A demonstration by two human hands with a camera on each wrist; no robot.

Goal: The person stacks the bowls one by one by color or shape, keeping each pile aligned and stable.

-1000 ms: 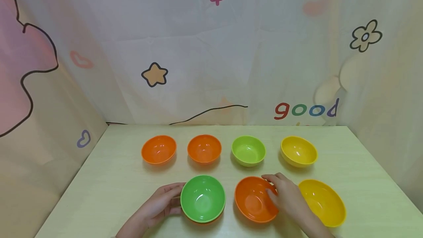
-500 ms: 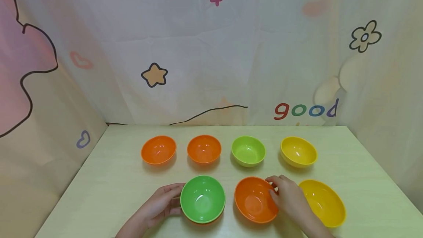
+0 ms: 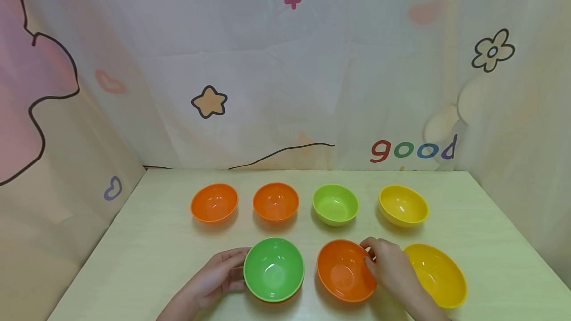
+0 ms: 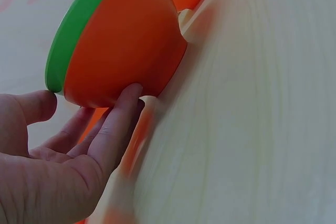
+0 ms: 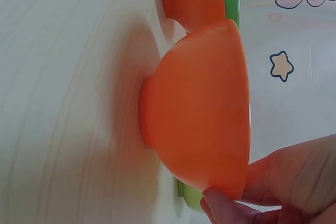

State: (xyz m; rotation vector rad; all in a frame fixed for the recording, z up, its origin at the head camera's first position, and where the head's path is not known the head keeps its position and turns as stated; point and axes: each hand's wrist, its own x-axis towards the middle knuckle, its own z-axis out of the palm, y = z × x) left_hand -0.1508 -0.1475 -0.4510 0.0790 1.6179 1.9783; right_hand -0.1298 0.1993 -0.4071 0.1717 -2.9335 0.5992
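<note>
In the head view a green bowl [image 3: 274,269] sits nested in an orange bowl [image 4: 126,40], whose outer wall shows in the left wrist view. My left hand [image 3: 223,274] rests against the left side of this pair. Its thumb touches the green rim, and its extended fingers lie along the orange wall. To the right stands a single orange bowl [image 3: 344,271] with its inside bare. My right hand [image 3: 392,266] pinches that bowl's right rim, one fingertip outside the wall, as the right wrist view shows. The bowl's foot looks on or very near the table.
Behind stand two orange bowls [image 3: 215,203] [image 3: 276,202], a lime green bowl [image 3: 335,205] and a yellow bowl [image 3: 403,206] in a row. Another yellow bowl [image 3: 439,276] is partly hidden by my right forearm. A printed cloth [image 3: 267,63] hangs behind the pale table [image 3: 156,241].
My right fingers have shifted slightly right along the single orange bowl's rim and closed onto it. The left hand and the bowls keep their places.
</note>
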